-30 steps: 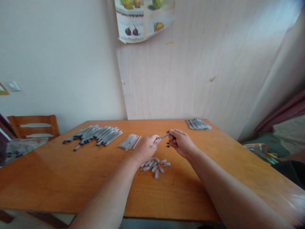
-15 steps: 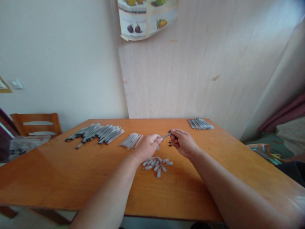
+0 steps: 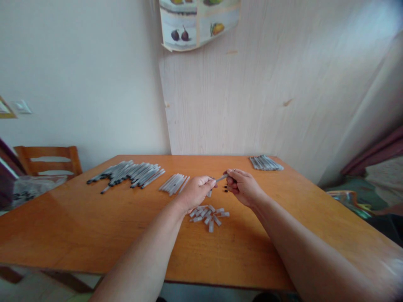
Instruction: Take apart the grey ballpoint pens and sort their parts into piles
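Note:
Both my hands meet over the middle of the table on one thin, pale pen barrel. My left hand pinches its left end between thumb and fingers. The right end sits in the closed fingers of my right hand, which hide that tip. Just below the hands lies a loose pile of translucent pen caps. A few tiny black plugs lie beside my right fingers. Left of my left hand is a small row of clear pen tubes.
A large heap of pens with black ends covers the table's back left. Another bundle of pens lies at the back right. A wooden chair and a plastic bag stand beyond the left edge. The wall closes off the back.
My hands keep their hold on the pen barrel with hardly any movement. The whole view has shifted slightly, and nothing on the table has visibly moved.

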The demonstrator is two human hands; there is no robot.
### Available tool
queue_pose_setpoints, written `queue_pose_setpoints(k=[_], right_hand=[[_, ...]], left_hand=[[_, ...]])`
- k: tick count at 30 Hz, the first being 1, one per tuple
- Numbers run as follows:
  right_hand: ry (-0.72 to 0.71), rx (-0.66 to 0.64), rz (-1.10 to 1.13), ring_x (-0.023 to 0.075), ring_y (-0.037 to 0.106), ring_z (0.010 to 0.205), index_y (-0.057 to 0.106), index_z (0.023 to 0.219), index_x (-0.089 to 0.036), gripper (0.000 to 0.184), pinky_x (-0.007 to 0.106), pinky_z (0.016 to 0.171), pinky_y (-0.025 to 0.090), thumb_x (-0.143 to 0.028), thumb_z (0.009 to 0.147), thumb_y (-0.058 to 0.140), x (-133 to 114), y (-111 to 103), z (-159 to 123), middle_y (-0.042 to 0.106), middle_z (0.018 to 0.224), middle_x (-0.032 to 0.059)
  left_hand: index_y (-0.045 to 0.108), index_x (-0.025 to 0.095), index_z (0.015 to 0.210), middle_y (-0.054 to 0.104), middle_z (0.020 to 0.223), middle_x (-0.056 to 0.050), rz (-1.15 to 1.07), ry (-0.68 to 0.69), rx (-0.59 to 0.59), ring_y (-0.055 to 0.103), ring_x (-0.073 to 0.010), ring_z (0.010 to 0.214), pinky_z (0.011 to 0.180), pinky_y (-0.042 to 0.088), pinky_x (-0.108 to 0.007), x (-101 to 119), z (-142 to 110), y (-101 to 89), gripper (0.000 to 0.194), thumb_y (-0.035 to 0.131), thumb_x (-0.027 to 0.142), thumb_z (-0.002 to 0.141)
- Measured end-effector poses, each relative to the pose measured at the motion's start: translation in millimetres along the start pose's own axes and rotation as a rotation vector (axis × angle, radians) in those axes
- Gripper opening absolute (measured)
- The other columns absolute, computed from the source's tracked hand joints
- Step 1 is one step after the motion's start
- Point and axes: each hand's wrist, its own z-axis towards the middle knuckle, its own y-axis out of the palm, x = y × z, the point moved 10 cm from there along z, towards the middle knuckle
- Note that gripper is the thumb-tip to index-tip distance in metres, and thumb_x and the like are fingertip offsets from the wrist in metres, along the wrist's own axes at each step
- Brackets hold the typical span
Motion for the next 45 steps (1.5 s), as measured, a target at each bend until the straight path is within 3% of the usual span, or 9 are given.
queue_pose_setpoints(k=[7, 11, 13, 15, 20, 25, 29, 37, 45], right_hand=[[-0.009, -0.015, -0.026, 0.0046, 0.028, 0.042, 0.061, 0.079, -0.016, 0.027, 0.02, 0.039, 0.02, -0.041, 0.075, 0.07, -3, 5, -2, 0.044, 0.055, -0.0049], [-0.084, 0.111, 0.018, 0.0047, 0.024, 0.043, 0.058, 0.075, -0.018, 0.023, 0.02, 0.039, 0.016, -0.036, 0.072, 0.071, -25, -35, 7, 0.042, 0.055, -0.0054], [-0.133, 0.204, 0.035, 0.005, 0.022, 0.044, 0.057, 0.074, -0.018, 0.02, 0.02, 0.039, 0.014, -0.033, 0.07, 0.071, -35, -59, 10, 0.039, 0.055, -0.006], [-0.135, 0.249, 0.013, 0.005, 0.023, 0.044, 0.058, 0.075, -0.019, 0.021, 0.02, 0.039, 0.013, -0.033, 0.069, 0.071, -36, -70, 11, 0.041, 0.055, -0.0056], [-0.055, 0.131, -0.201, 0.0049, 0.032, 0.047, 0.063, 0.079, -0.016, 0.028, 0.02, 0.04, 0.019, -0.041, 0.071, 0.071, -18, -41, 5, 0.045, 0.058, -0.0043], [0.09, -0.022, -0.393, 0.0069, 0.045, 0.053, 0.064, 0.079, -0.014, 0.024, 0.02, 0.046, 0.034, -0.035, 0.071, 0.071, 5, -18, -1, 0.059, 0.066, 0.0013], [0.217, -0.139, -0.576, 0.0109, 0.054, 0.057, 0.062, 0.077, -0.015, 0.017, 0.024, 0.054, 0.043, -0.028, 0.069, 0.069, 24, -8, -9, 0.064, 0.069, 0.0041], [0.064, -0.255, -1.077, 0.0123, 0.053, 0.064, 0.069, 0.075, -0.014, 0.017, 0.024, 0.059, 0.039, -0.03, 0.071, 0.064, 34, 8, -10, 0.064, 0.069, 0.0012], [0.095, -0.311, -1.167, 0.0111, 0.051, 0.059, 0.068, 0.074, -0.015, 0.017, 0.023, 0.057, 0.038, -0.03, 0.073, 0.061, 54, 2, -6, 0.063, 0.066, 0.0002]], left_hand=[[0.065, 0.014, 0.087, 0.037, 0.052, 0.006, -0.194, -0.123, -0.047, 0.031, -0.0076, 0.047, 0.047, 0.026, -0.021, -4, -6, 4.2, 0.035, 0.052, 0.047, 0.085], [0.06, 0.014, 0.085, 0.027, 0.051, 0.009, -0.353, -0.239, -0.059, 0.017, -0.0052, 0.041, 0.042, 0.015, -0.021, -20, -10, 1.6, 0.038, 0.052, 0.051, 0.085], [0.058, 0.015, 0.086, 0.025, 0.051, 0.01, -0.435, -0.271, -0.052, 0.015, -0.0045, 0.041, 0.042, 0.013, -0.02, -29, -8, 0.9, 0.037, 0.052, 0.051, 0.086], [0.058, 0.014, 0.087, 0.027, 0.052, 0.009, -0.476, -0.284, -0.032, 0.016, -0.0039, 0.04, 0.041, 0.013, -0.02, -37, -5, 0.3, 0.036, 0.053, 0.05, 0.086], [0.059, 0.014, 0.09, 0.033, 0.053, 0.008, -0.532, -0.272, 0.056, 0.021, -0.0031, 0.038, 0.04, 0.014, -0.019, -50, 4, -9.7, 0.033, 0.053, 0.047, 0.088], [0.059, 0.014, 0.091, 0.036, 0.054, 0.008, -0.578, -0.278, 0.166, 0.022, -0.0022, 0.035, 0.039, 0.012, -0.02, -63, 6, -28.5, 0.031, 0.055, 0.044, 0.087], [0.06, 0.013, 0.091, 0.037, 0.053, 0.008, -0.594, -0.275, 0.193, 0.022, -0.0019, 0.034, 0.039, 0.013, -0.02, -65, 7, -31.9, 0.031, 0.055, 0.043, 0.087], [0.063, 0.012, 0.089, 0.039, 0.052, 0.007, -0.607, -0.274, 0.262, 0.023, -0.0016, 0.035, 0.039, 0.014, -0.019, -62, 4, -37.8, 0.033, 0.059, 0.044, 0.084], [0.064, 0.011, 0.088, 0.041, 0.052, 0.007, -0.653, -0.295, 0.291, 0.024, -0.0013, 0.035, 0.039, 0.014, -0.019, -64, 2, -39.6, 0.029, 0.06, 0.04, 0.084]])
